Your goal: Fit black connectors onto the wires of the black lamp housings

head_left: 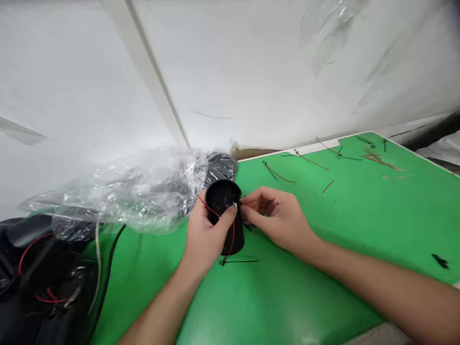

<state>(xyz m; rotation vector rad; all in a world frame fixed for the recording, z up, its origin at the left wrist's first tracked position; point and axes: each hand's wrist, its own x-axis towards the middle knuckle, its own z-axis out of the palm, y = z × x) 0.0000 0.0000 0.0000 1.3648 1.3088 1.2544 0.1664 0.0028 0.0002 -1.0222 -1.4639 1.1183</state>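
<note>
My left hand (pixel 208 232) is wrapped round a black cylindrical housing (pixel 236 242), its thumb pressed near the rim by a small white piece (pixel 235 205). The cup-like opening faces up and toward me. A thin red wire (pixel 207 205) crosses the opening, and a red strand hangs down the front. At the right side of the rim, my right hand (pixel 275 215) pinches with thumb and forefinger; whatever lies between those fingertips is too small to make out. Just below the housing, a small dark part with a black lead (pixel 239 261) lies on the green table.
Clear plastic wrapping (pixel 143 191) lies behind on the left. Dark parts with red wires (pixel 46 278) and cables (pixel 108 268) fill the left side. Several small wired parts (pixel 278 172) are scattered over the green table (pixel 352 239). A black scrap (pixel 440 261) lies far right; a white wall (pixel 251 72) stands behind.
</note>
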